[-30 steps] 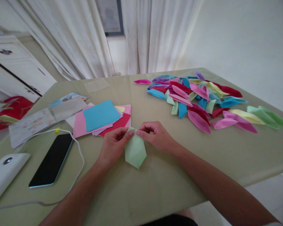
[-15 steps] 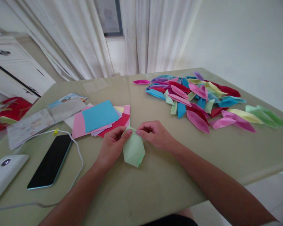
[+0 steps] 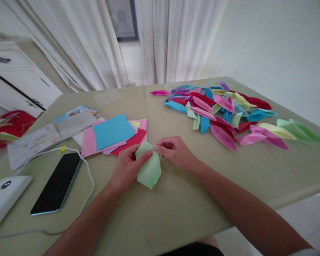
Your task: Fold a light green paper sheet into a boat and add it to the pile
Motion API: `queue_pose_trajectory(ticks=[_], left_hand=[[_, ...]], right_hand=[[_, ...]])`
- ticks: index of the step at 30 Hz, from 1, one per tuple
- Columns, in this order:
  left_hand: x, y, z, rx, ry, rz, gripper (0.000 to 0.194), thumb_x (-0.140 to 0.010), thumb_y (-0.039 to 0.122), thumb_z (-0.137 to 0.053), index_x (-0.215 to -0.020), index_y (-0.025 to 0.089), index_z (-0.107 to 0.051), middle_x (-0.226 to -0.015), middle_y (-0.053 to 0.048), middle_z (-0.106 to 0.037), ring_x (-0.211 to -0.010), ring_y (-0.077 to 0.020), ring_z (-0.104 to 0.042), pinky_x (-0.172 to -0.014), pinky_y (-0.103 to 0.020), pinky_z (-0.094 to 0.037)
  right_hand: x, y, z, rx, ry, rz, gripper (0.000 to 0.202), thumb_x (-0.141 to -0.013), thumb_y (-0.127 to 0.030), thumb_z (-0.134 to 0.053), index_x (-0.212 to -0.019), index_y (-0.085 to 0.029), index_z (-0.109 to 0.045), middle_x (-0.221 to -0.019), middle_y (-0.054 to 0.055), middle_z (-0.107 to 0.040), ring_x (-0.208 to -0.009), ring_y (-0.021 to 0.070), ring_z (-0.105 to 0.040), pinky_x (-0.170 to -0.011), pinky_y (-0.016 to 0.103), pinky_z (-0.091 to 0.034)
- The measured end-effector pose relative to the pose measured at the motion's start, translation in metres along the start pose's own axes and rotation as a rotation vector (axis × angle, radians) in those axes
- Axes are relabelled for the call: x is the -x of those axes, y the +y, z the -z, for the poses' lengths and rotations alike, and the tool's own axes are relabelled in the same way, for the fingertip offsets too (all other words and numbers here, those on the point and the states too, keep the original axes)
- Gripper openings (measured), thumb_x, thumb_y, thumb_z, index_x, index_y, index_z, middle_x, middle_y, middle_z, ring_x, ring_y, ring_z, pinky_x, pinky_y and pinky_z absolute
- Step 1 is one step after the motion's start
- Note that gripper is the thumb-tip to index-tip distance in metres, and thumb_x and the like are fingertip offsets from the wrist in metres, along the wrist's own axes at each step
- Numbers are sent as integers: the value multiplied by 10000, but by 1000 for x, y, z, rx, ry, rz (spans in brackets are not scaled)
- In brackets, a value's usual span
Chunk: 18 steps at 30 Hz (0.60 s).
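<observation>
A folded sheet of light green paper (image 3: 149, 172) is held just above the table near its front edge, its pointed lower end toward me. My left hand (image 3: 126, 165) grips it from the left, thumb lying across the front and fingers behind. At its upper right edge, my right hand (image 3: 174, 151) pinches the paper between thumb and forefinger, the other fingers curled in. Just beyond my left hand lies a stack of coloured paper sheets (image 3: 113, 132), blue on top, with pink and red ones beneath.
Many folded paper pieces (image 3: 202, 104) in several colours are heaped at the back right of the table (image 3: 192, 213). On the left lie a black-screened phone (image 3: 57, 183), a white device (image 3: 8, 199), a white cable (image 3: 89, 170) and clear plastic packaging (image 3: 34, 142).
The green paper has shifted slightly left and turned a little. My left thumb now lies further across it, and its top corner shows more.
</observation>
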<state>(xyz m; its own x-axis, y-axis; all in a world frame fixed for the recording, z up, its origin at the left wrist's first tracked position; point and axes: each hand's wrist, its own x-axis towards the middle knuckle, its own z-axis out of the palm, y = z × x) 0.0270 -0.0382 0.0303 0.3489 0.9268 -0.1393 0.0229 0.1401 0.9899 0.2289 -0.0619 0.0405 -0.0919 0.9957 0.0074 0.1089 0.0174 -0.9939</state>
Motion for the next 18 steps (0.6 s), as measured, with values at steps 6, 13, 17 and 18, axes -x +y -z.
queue_pose_trajectory(ticks=[6, 13, 17, 18], left_hand=[[1, -2, 2, 51, -12, 35, 381, -772, 487, -906, -950, 171, -788, -832, -52, -779, -673, -177, -681, -583, -253, -539], [-3, -5, -2, 175, -7, -24, 421, -865, 519, -831, -1106, 187, -737, -979, -61, -792, -791, -177, -725, -683, -249, -573], [-3, -3, -3, 259, 60, -82, 452, -930, 509, -769, -1272, 259, -610, -1007, -28, -778, -827, -174, -739, -708, -259, -600], [-3, -3, -3, 268, 74, -98, 463, -937, 510, -760, -1293, 276, -578, -994, -17, -771, -821, -172, -739, -708, -263, -607]], right_hand=[[2, 0, 1, 38, -10, 18, 191, -839, -321, -712, -729, -166, -694, -657, -11, -652, -607, 119, -550, -585, 254, -403], [-5, 1, 2, -61, 191, 15, 193, -817, -330, -694, -693, -184, -678, -627, -22, -627, -590, 115, -533, -583, 257, -395], [-11, 2, 7, -222, 349, -61, 226, -809, -405, -729, -748, -192, -685, -686, -18, -661, -538, 94, -507, -533, 247, -370], [-12, 1, 7, -256, 369, -71, 229, -799, -413, -739, -758, -195, -684, -707, -16, -671, -537, 92, -514, -530, 243, -374]])
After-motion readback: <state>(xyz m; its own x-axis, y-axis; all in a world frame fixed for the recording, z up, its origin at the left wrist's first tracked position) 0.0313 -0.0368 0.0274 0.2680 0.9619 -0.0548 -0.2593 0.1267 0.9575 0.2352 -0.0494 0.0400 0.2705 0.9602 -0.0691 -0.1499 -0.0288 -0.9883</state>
